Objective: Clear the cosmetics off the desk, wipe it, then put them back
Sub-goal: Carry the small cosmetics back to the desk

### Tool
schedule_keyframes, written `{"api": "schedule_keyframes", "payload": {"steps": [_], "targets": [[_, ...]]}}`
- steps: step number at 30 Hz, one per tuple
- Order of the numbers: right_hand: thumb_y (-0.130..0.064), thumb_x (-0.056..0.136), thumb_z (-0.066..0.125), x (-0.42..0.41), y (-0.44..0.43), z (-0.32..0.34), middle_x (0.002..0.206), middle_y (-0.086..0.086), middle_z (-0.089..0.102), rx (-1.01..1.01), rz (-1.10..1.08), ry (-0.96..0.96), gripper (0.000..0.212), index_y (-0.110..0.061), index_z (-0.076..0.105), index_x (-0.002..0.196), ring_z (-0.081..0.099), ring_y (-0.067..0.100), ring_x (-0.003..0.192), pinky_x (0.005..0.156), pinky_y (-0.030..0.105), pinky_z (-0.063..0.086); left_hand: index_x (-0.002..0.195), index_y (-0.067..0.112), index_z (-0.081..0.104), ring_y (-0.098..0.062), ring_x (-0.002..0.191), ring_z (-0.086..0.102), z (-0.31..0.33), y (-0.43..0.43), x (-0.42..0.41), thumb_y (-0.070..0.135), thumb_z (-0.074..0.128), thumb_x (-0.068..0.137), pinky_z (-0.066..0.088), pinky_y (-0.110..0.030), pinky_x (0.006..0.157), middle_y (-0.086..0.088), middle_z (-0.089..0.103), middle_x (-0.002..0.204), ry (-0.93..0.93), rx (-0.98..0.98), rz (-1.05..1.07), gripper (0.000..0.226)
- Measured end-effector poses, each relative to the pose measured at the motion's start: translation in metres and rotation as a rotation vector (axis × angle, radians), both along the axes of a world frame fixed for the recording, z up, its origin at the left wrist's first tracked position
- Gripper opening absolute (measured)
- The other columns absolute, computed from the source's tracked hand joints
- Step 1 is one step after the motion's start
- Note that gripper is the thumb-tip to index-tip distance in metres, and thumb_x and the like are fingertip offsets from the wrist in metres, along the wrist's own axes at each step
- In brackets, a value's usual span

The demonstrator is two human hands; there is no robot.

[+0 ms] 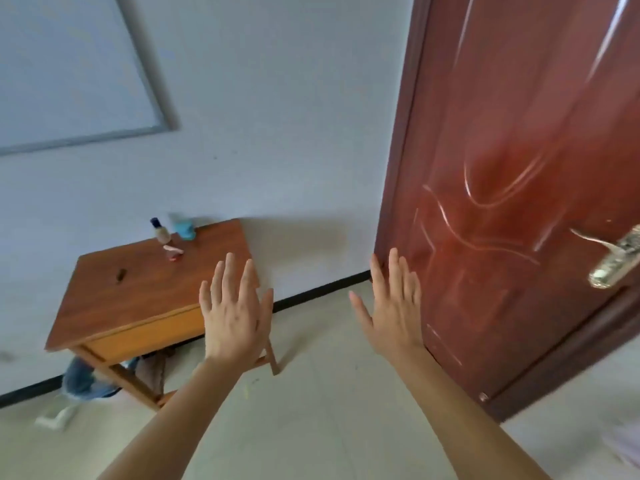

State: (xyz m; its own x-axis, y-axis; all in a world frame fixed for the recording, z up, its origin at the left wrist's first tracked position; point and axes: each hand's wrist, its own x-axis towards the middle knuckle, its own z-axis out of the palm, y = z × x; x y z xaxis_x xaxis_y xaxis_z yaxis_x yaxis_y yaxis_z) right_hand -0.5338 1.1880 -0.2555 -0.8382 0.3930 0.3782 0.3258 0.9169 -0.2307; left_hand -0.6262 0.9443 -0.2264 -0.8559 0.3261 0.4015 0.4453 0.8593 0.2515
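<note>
A small wooden desk (145,292) stands against the white wall, left of centre. At its far edge stand a beige bottle with a dark cap (161,232) and a blue container (184,228). A pinkish tube (173,250) and a small red item (175,258) lie just in front of them, and a small dark item (120,275) lies alone on the left part of the top. My left hand (235,313) is held out flat, fingers straight, in front of the desk's right corner, holding nothing. My right hand (393,306) is likewise flat and empty, over the floor near the door.
A dark red door (519,168) with a metal handle (613,261) stands on the right. A whiteboard (69,71) hangs on the wall at upper left. Blue and brown cloths (86,379) lie under the desk on its lower frame. The floor is pale tile.
</note>
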Motion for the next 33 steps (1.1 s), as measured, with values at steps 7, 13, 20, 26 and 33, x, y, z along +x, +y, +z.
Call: {"api": "schedule_keyframes", "payload": {"steps": [7, 13, 20, 26, 33], "targets": [[-0.063, 0.099, 0.025, -0.136, -0.116, -0.034, 0.164, 0.012, -0.009, -0.029, 0.329, -0.115, 0.073, -0.024, 0.004, 0.157, 0.002, 0.029, 0.151, 0.122, 0.048, 0.012, 0.151, 0.019, 0.026, -0.028, 0.149, 0.01, -0.032, -0.123, -0.066, 0.054, 0.019, 0.1, 0.014, -0.054, 0.119, -0.01, 0.015, 0.161, -0.099, -0.007, 0.263, 0.062], [-0.062, 0.1, 0.024, -0.252, -0.168, -0.065, 0.164, 0.011, 0.001, -0.077, 0.478, -0.159, 0.07, -0.025, 0.008, 0.157, 0.011, 0.028, 0.15, 0.121, 0.048, 0.017, 0.149, 0.019, 0.031, -0.029, 0.148, 0.015, -0.058, -0.172, -0.143, 0.054, 0.022, 0.099, 0.018, -0.055, 0.117, -0.011, 0.02, 0.16, -0.153, -0.044, 0.37, 0.062], [-0.061, 0.1, 0.024, -0.416, -0.184, -0.075, 0.164, 0.009, 0.002, -0.147, 0.531, -0.172, 0.068, -0.027, 0.007, 0.156, 0.014, 0.027, 0.15, 0.12, 0.046, 0.021, 0.15, 0.023, 0.029, -0.026, 0.148, 0.014, -0.051, -0.176, -0.294, 0.055, 0.026, 0.098, 0.016, -0.052, 0.119, -0.007, 0.014, 0.161, -0.241, -0.083, 0.482, 0.061], [-0.058, 0.1, 0.027, -0.531, -0.205, -0.077, 0.163, 0.012, 0.011, -0.128, 0.604, -0.233, 0.065, -0.026, 0.013, 0.155, 0.021, 0.029, 0.147, 0.118, 0.046, 0.027, 0.149, 0.023, 0.03, -0.026, 0.149, 0.014, -0.055, -0.188, -0.398, 0.054, 0.029, 0.097, 0.018, -0.051, 0.119, -0.007, 0.014, 0.162, -0.302, -0.161, 0.512, 0.06], [-0.054, 0.099, 0.034, -0.6, -0.256, -0.104, 0.162, 0.012, 0.014, -0.09, 0.693, -0.351, 0.066, -0.024, 0.014, 0.155, 0.02, 0.029, 0.148, 0.117, 0.042, 0.025, 0.149, 0.027, 0.025, -0.025, 0.149, 0.011, -0.096, -0.234, -0.47, 0.055, 0.03, 0.098, 0.016, -0.049, 0.118, -0.005, 0.01, 0.162, -0.426, -0.179, 0.556, 0.059]]}}
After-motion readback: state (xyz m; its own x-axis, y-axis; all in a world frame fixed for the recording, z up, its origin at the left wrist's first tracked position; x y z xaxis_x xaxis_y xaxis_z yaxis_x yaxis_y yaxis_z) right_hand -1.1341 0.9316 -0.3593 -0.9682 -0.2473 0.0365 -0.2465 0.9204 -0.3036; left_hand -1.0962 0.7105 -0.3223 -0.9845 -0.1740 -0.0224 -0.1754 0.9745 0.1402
